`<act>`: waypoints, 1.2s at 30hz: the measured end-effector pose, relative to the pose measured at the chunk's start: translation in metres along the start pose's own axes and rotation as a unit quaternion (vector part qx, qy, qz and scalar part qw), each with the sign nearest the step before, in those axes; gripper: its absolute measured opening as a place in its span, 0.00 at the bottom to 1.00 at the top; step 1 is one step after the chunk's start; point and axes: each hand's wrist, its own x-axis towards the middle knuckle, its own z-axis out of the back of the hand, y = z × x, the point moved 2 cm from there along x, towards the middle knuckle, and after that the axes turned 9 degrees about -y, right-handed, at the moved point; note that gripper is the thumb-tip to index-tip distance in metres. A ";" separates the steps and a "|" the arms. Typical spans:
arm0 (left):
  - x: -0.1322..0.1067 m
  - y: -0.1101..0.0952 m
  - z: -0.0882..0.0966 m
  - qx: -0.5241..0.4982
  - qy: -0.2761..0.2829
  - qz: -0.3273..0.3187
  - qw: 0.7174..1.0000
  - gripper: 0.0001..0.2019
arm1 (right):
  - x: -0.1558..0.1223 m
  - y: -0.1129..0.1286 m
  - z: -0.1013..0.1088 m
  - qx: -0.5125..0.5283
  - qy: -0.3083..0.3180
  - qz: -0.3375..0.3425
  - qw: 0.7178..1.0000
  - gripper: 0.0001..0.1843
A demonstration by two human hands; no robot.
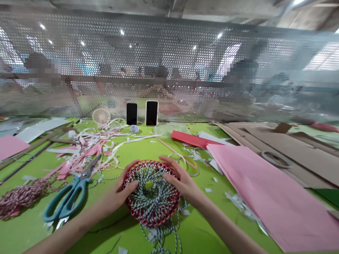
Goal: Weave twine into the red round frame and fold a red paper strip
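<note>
A perforated, semi-transparent panel (180,53) stands along the far edge of the green counter (140,148) and spans the full width of the view. A grey ceiling (209,13) with a beam (178,6) shows above the panel; a lamp (298,1) is lit at upper right. Small bright lights (122,32) and slanted bright areas (231,58), possibly windows, appear at the panel, with details beyond it blurred.

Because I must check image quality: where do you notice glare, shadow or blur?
All in the head view: bright spots across the perforated grey screen; everything beyond it hazy, partly pixelated; soft shadow on the flat green tabletop beside the bare left forearm; the round red-edged green-and-white cord piece fairly sharp.
</note>
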 end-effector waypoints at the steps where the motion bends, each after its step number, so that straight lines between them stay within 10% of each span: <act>1: 0.000 0.000 0.001 0.002 -0.001 -0.001 1.000 0.29 | 0.000 0.000 0.000 0.018 0.015 -0.013 1.000 0.23; 36: 0.004 -0.015 -0.002 0.021 0.029 -0.043 0.998 0.25 | -0.005 0.008 -0.011 -0.015 0.008 -0.017 1.000 0.19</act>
